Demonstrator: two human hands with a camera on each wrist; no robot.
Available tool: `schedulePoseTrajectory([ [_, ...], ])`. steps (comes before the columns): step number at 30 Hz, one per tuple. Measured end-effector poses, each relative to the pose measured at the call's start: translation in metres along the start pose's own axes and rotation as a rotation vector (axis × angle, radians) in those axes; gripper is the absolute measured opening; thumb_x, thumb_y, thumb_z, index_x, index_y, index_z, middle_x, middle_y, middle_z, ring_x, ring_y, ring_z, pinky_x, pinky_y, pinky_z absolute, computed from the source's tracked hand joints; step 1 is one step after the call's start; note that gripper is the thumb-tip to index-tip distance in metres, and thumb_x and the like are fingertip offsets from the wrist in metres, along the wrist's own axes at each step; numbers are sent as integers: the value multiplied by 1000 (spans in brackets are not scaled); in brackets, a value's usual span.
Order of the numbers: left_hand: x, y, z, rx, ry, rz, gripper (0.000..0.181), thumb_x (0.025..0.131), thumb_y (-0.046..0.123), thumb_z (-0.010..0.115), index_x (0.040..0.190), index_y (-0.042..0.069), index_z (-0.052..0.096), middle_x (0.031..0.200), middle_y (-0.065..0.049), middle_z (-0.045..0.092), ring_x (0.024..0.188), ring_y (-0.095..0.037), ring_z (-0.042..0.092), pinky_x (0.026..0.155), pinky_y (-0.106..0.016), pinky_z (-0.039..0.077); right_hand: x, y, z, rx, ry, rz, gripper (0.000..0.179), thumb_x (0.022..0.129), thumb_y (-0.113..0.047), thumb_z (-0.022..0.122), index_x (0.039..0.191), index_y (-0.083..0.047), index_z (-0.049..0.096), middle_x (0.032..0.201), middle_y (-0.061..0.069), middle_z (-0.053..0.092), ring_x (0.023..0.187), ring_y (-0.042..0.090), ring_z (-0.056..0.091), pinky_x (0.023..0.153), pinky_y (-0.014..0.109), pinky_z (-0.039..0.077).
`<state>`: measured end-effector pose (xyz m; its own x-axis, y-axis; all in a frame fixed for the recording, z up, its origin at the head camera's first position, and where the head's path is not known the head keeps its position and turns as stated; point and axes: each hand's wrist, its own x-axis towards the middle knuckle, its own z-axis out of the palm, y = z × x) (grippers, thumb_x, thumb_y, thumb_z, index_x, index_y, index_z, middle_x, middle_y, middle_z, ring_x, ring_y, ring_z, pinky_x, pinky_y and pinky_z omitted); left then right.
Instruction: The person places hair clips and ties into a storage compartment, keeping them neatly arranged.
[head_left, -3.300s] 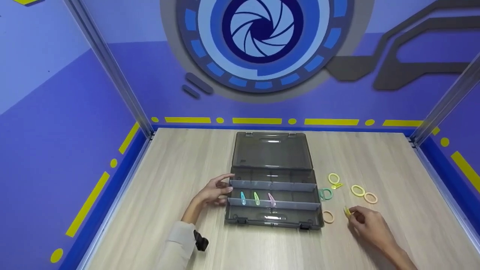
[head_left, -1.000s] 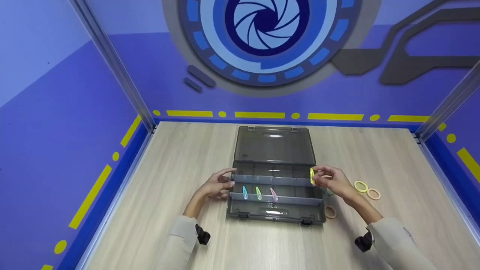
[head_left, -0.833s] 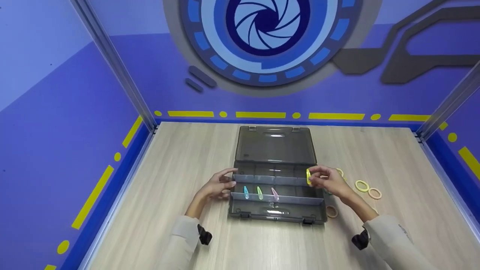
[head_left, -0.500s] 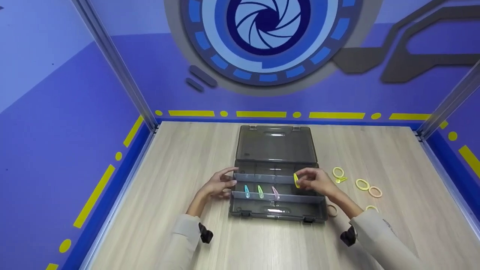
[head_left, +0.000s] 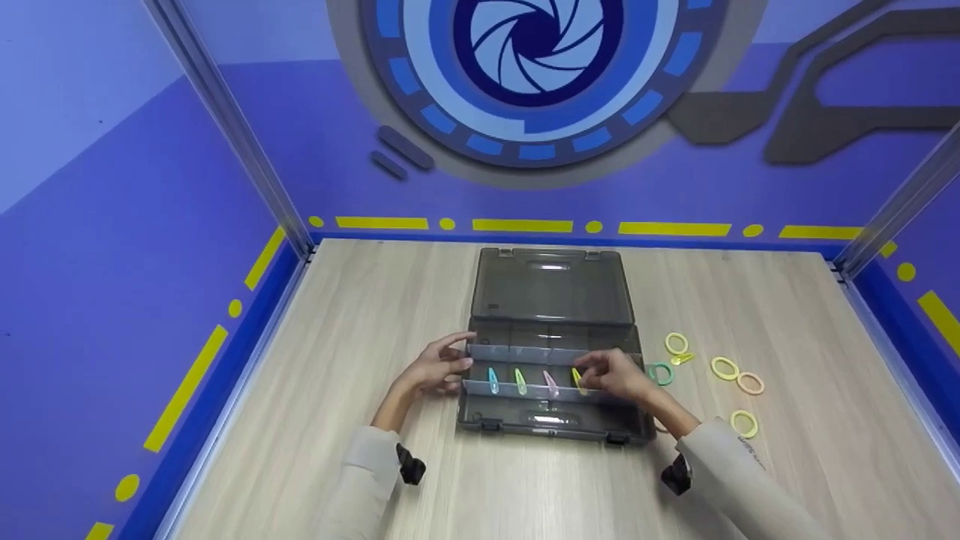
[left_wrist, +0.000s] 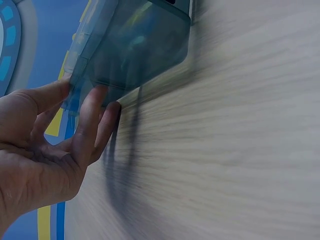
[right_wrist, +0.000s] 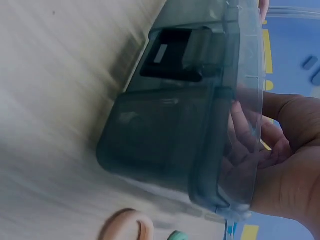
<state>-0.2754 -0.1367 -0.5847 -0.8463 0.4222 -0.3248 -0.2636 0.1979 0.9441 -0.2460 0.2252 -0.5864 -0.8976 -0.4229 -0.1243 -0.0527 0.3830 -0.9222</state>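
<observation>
A smoky see-through divider box [head_left: 555, 285] lies with its lid laid back. In its middle row, blue [head_left: 493, 380], green [head_left: 520, 381] and pink [head_left: 550, 383] hair clips stand side by side against the front divider [head_left: 487, 388]. To their right, my right hand [head_left: 616, 375] pinches a yellow hair clip [head_left: 577, 379] at that divider. My left hand [head_left: 431, 369] rests its fingertips on the box's left side, fingers spread and only slightly bent. In the right wrist view the box wall [right_wrist: 155, 135] is in front of my right fingers, and the clip cannot be made out.
Right of the box lie a yellow ring [head_left: 676, 344], another yellow hair clip [head_left: 682, 359], green rings [head_left: 660, 374], more yellow rings [head_left: 724, 368] and a peach ring [head_left: 751, 383]. A peach ring [right_wrist: 127, 225] sits close by the box's right side. Blue panels surround the table.
My right hand has carried the yellow hair clip from the table on the right, over the box's right edge, and down to the middle row beside the pink clip. My left hand stays at the box.
</observation>
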Motion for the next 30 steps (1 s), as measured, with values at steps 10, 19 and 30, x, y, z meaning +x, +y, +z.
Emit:
schedulePoseTrajectory([
  [10, 0, -5, 1, 39, 15, 1, 57, 100, 9, 64, 154, 14, 45, 113, -9, 55, 75, -16, 52, 58, -24, 50, 1, 3, 8, -170, 68, 17, 27, 77, 17, 62, 103, 18, 69, 78, 26, 73, 64, 2, 56, 55, 14, 42],
  [19, 0, -1, -1, 74, 35, -2, 56, 100, 12, 65, 153, 16, 47, 122, -14, 57, 83, -17, 56, 61, -24, 53, 4, -4, 10, -303, 155, 38, 18, 75, 11, 68, 91, 9, 76, 83, 19, 77, 64, 6, 53, 60, 20, 45],
  [30, 2, -4, -3, 78, 30, -6, 56, 100, 13, 67, 153, 18, 48, 121, -12, 56, 83, -16, 54, 62, -25, 54, 3, -2, 15, -398, 243, 15, 13, 72, 3, 78, 85, 4, 78, 74, 12, 75, 61, 5, 54, 59, 23, 47],
])
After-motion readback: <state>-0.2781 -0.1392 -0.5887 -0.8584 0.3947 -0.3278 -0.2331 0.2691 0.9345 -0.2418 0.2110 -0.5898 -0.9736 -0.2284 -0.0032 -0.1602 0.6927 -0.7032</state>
